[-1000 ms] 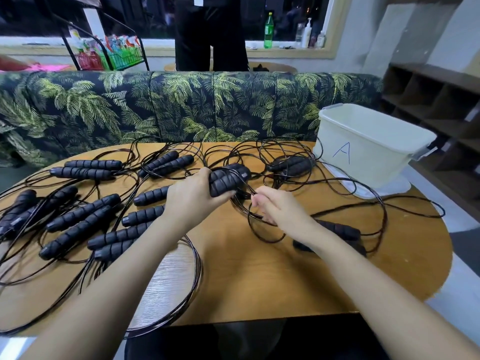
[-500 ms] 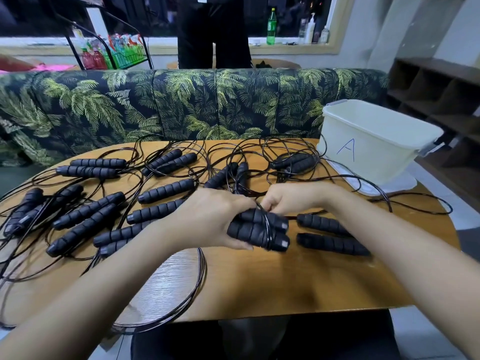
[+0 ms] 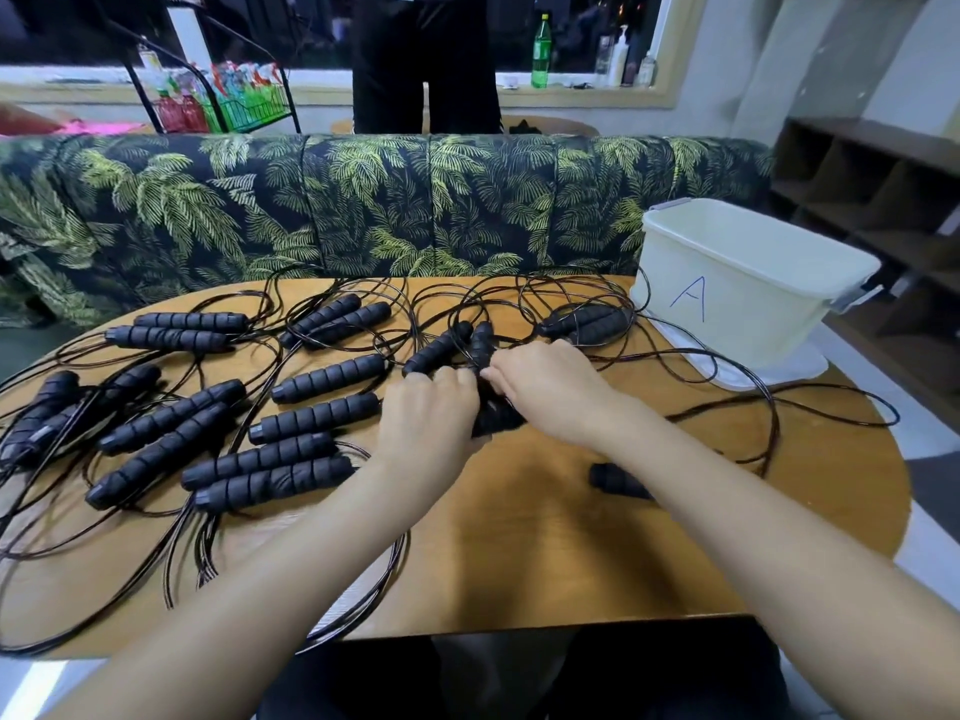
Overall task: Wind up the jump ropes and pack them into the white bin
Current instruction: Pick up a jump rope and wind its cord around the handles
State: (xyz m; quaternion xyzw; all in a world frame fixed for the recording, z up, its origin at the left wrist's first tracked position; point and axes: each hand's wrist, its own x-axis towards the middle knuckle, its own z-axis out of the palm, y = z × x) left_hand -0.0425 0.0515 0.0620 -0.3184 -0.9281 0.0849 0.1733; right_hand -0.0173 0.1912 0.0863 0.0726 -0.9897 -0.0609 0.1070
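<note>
Jump-rope handles [image 3: 496, 418] sit clasped between left fingers [image 3: 449, 379] and right fingers [image 3: 506, 368].

jump ropes [image 3: 327, 379]: black foam handles, thin cords tangled, unwound | white bin [image 3: 769, 309]: upright, marked "A", right

Bare table [image 3: 519, 558] lies open at six o'clock; rope handles [image 3: 161, 439] and cords [image 3: 203, 548] crowd eight to one, and the white bin [image 3: 743, 298] blocks two.

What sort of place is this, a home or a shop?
Probably a casual lounge or café corner: a palm-print sofa behind the wooden table, a wire rack of bottled drinks by the window, and cubby shelves on the right.
</note>
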